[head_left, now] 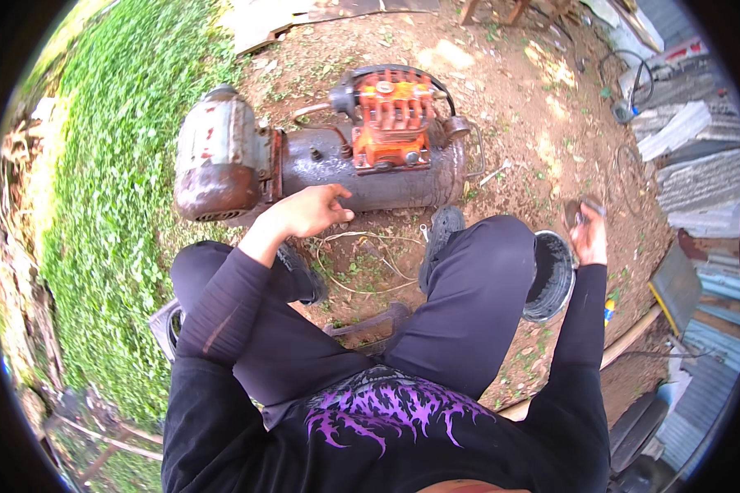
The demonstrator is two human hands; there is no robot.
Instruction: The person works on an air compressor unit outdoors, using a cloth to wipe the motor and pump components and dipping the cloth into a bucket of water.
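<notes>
An air compressor lies in front of me, with a rusty dark tank (321, 164), an orange finned pump head (396, 115) and a grey, rust-stained electric motor (222, 156) at its left end. My left hand (311, 211) hovers at the tank's near side, fingers apart, holding nothing; whether a fingertip touches the metal I cannot tell. Out to the right, my right hand (588, 234) is closed around a small brownish thing (580, 207) too unclear to name. That hand is beside a black bucket (551, 275) next to my right knee.
A thin loop of cord (362, 290) lies on the dirt between my feet. Grass (107, 181) covers the left side. Corrugated sheets (707, 181) are stacked at the right, with a cable (651, 82) near them. A wooden pole (633, 335) lies behind the bucket.
</notes>
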